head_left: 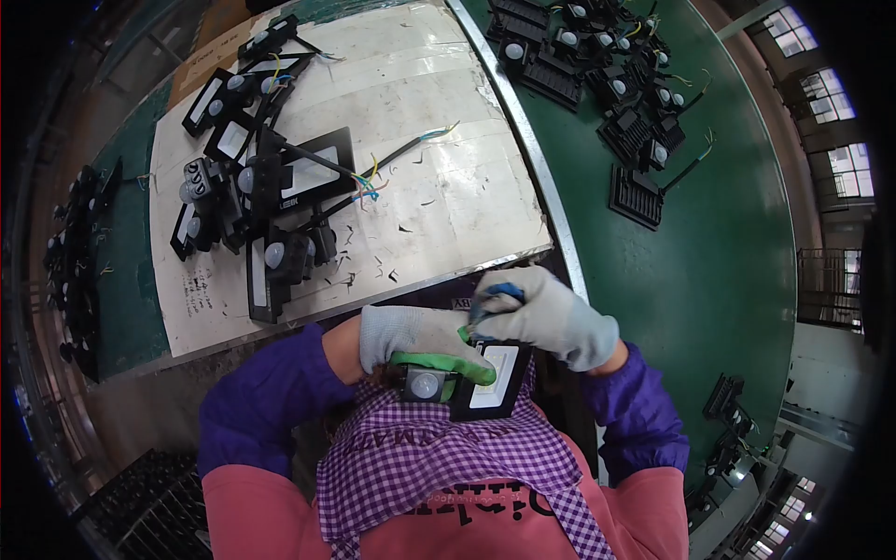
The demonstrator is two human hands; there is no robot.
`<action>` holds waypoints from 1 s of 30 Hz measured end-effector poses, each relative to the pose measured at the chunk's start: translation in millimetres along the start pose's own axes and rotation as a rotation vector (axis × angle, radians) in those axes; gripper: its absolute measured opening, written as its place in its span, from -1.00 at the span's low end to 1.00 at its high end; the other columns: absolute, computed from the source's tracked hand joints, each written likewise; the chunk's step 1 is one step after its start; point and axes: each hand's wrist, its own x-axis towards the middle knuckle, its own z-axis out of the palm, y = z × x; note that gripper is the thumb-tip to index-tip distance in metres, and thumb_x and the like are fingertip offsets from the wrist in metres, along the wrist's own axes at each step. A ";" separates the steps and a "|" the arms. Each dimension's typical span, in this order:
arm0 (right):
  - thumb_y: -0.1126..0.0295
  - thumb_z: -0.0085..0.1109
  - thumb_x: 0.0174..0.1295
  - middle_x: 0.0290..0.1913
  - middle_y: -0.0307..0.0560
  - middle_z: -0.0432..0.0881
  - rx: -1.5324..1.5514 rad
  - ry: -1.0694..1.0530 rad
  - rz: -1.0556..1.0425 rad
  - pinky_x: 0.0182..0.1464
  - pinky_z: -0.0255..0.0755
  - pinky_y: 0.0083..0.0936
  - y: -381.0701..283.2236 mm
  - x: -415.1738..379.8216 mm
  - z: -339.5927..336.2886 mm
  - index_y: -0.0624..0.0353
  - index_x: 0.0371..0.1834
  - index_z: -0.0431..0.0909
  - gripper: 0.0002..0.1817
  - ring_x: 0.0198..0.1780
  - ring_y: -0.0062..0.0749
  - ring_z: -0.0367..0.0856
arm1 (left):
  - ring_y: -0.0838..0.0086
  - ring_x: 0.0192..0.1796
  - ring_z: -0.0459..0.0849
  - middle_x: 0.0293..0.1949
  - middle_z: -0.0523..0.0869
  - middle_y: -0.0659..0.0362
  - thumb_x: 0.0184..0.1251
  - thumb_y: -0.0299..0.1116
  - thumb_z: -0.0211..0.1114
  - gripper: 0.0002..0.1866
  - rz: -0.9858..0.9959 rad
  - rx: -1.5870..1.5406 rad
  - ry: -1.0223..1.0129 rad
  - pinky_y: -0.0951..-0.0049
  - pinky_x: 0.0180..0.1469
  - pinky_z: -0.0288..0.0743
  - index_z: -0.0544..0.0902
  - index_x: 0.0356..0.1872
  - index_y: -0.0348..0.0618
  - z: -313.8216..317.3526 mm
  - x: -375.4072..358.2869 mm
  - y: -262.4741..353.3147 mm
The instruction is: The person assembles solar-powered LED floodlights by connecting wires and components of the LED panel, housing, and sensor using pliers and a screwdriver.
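Note:
My left hand (425,338), in a white glove with green on its palm side, grips a black floodlight (501,385) close to my apron. The light's pale panel faces up, and my thumb lies across it. A round white sensor (425,385) sits on the light's left side. My right hand (541,315), gloved in white with blue showing at the fingers, is closed at the floodlight's upper edge, near my left fingertips. Whatever lies between its fingers is hidden.
Several black floodlights (322,173) with bare wire ends lie piled on the white-covered table (467,205), among small black scraps. On the green surface (719,280) to the right are more floodlights (639,196). A metal rail (523,131) divides the two surfaces. Other lights (79,252) stand far left.

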 end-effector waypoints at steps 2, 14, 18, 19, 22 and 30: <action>0.41 0.35 0.11 -0.39 -0.25 0.62 -0.014 0.146 -0.052 -0.24 0.46 -0.64 -2.3 -3.2 -0.8 0.28 -0.18 0.60 -0.75 -0.36 -0.59 0.54 | 0.61 -0.56 0.59 -0.45 0.65 0.19 0.21 -0.27 0.39 -0.70 0.058 -0.023 0.008 0.63 -0.56 0.44 0.60 -0.17 -0.27 4.0 1.3 -3.4; 0.51 0.23 0.19 -0.31 -0.27 0.66 0.528 0.415 0.129 -0.19 0.45 -0.70 47.0 -54.0 1.8 0.32 -0.02 0.61 -0.71 -0.29 -0.67 0.56 | 0.64 -0.55 0.58 -0.33 0.66 0.16 0.23 -0.36 0.38 -0.50 0.071 -0.117 0.052 0.66 -0.55 0.46 0.44 0.14 -0.32 0.3 -6.2 -4.9; 0.53 0.25 0.15 -0.27 -0.22 0.68 0.645 0.442 0.074 -0.21 0.47 -0.69 55.8 -52.7 7.9 0.33 -0.01 0.60 -0.69 -0.31 -0.64 0.58 | 0.64 -0.56 0.58 -0.31 0.67 0.15 0.23 -0.37 0.38 -0.48 0.068 -0.123 0.054 0.67 -0.56 0.46 0.42 0.17 -0.32 1.9 -5.2 -2.7; 0.53 0.25 0.15 -0.26 -0.21 0.68 0.641 0.443 0.072 -0.20 0.48 -0.68 58.2 -53.0 8.5 0.33 0.00 0.59 -0.68 -0.30 -0.63 0.59 | 0.64 -0.56 0.58 -0.31 0.67 0.15 0.23 -0.37 0.38 -0.48 0.060 -0.103 0.058 0.68 -0.56 0.46 0.42 0.17 -0.32 2.4 -4.8 -2.6; 0.56 0.24 0.14 -0.28 -0.20 0.67 0.684 0.465 0.090 -0.17 0.50 -0.66 51.8 -53.9 9.3 0.33 -0.02 0.57 -0.69 -0.28 -0.59 0.60 | 0.64 -0.55 0.58 -0.29 0.67 0.15 0.22 -0.38 0.38 -0.47 0.072 -0.114 0.045 0.67 -0.56 0.46 0.42 0.18 -0.31 3.1 -4.4 -5.0; 0.41 0.32 0.14 -0.40 -0.31 0.56 0.408 0.483 -0.069 -0.25 0.38 -0.64 47.5 -51.1 11.5 0.25 -0.31 0.60 -0.85 -0.34 -0.65 0.46 | 0.64 -0.52 0.59 -0.38 0.66 0.23 0.21 -0.37 0.38 -0.65 0.016 -0.085 0.035 0.65 -0.50 0.44 0.53 -0.03 -0.26 15.7 -6.6 11.2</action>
